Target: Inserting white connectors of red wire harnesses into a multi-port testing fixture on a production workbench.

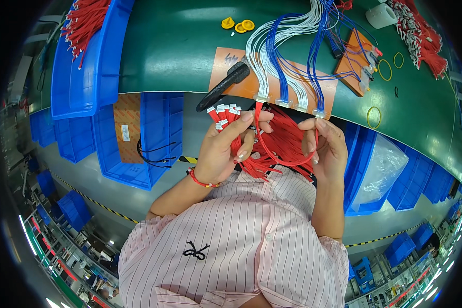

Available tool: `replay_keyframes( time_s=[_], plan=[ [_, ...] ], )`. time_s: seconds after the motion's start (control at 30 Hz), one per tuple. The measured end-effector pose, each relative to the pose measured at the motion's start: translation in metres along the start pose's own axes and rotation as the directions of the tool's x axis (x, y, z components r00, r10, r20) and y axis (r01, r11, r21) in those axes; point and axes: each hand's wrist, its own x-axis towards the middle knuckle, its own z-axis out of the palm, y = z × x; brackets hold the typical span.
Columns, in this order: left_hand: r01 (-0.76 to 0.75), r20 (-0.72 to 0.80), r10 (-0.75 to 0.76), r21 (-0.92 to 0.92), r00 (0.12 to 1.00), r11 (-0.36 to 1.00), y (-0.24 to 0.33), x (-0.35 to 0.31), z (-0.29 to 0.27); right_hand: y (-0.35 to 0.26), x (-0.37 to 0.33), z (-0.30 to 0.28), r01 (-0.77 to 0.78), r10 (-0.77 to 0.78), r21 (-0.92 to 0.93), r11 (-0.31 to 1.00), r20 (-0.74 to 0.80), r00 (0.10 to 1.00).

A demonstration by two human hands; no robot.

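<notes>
A bundle of red wire cables with white connectors [225, 110] rests in my left hand [230, 141], which is closed round it. Thumb and fingers of that hand are also at one red cable [258, 123], just below a white connector [262, 99] at the board edge. That cable loops down and across to my right hand [325, 141], whose fingers pinch its other end close to another white connector [319, 113]. White wires [262, 61] and blue wires [278, 66] run from the row of connectors up over the orange board [231, 91]. More red cables [285, 138] lie between my hands.
A black handle-like piece [226, 84] overhangs the edge of the green table [169, 51]. Yellow caps [237, 24], an orange block fixture [351, 64], a white roll [381, 16] and rubber bands [373, 117] lie on it. Blue bins [131, 149] stand below and left.
</notes>
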Motion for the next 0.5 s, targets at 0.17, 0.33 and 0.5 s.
replay_keyframes(
  time_s=[0.17, 0.33, 0.5],
  plan=[
    [-0.067, -0.002, 0.067, 0.048, 0.998, 0.997, -0.003, 0.008, 0.0, 0.011, -0.002, 0.011, 0.07, -0.064, 0.129, 0.989, -0.047, 0.997],
    [-0.089, -0.01, 0.09, 0.113, 0.996, 0.99, 0.003, 0.013, 0.005, 0.004, -0.003, 0.006, 0.032, -0.035, -0.077, 0.997, -0.048, 0.998],
    [-0.062, 0.028, 0.059, 0.135, 0.998, 0.989, 0.005, 0.022, 0.003, 0.009, -0.02, 0.001, 0.133, -0.168, -0.348, 0.928, -0.074, 0.983]
  ],
)
